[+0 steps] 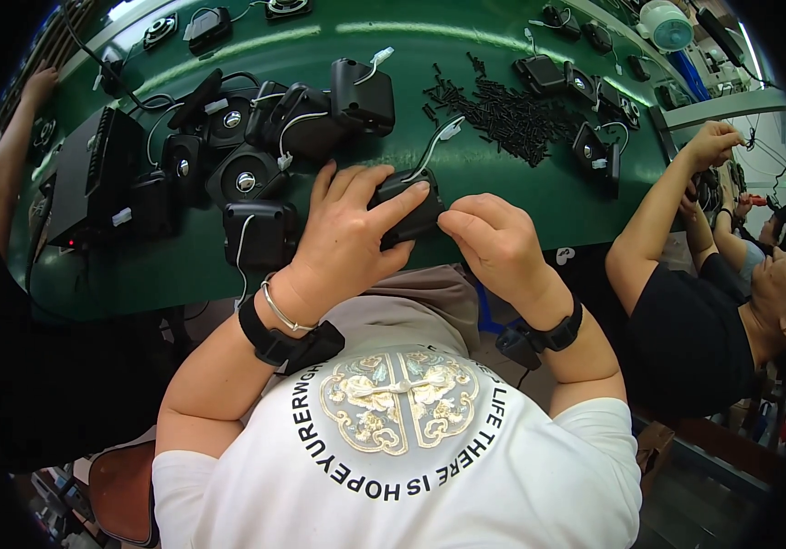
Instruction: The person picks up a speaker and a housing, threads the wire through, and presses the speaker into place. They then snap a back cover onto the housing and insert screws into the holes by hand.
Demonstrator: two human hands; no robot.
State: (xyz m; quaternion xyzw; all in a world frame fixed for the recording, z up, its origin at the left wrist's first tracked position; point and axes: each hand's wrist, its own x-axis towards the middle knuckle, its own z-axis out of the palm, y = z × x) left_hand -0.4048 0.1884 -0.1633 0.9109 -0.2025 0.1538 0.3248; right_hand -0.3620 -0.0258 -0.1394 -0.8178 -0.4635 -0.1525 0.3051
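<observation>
My left hand (343,224) grips a small black speaker box (419,218) near the front edge of the bench, its thumb and fingers spread around the left side. A white-plugged cable (436,145) rises from the top of that box. At the box's right side, my right hand (500,240) is closed in a pinch. Whatever lies between those fingertips is too small or hidden to make out. Left of my left hand stands another black speaker box (260,233) with its wire hanging down. Beyond both hands is a scattered heap of small black screw-like pieces (516,114).
More black speakers (297,119) crowd the green bench (466,174) at left and far right. A black box with a red light (91,174) stands at the left. One co-worker's arm (9,156) reaches in on the left; another person (686,320) works on the right.
</observation>
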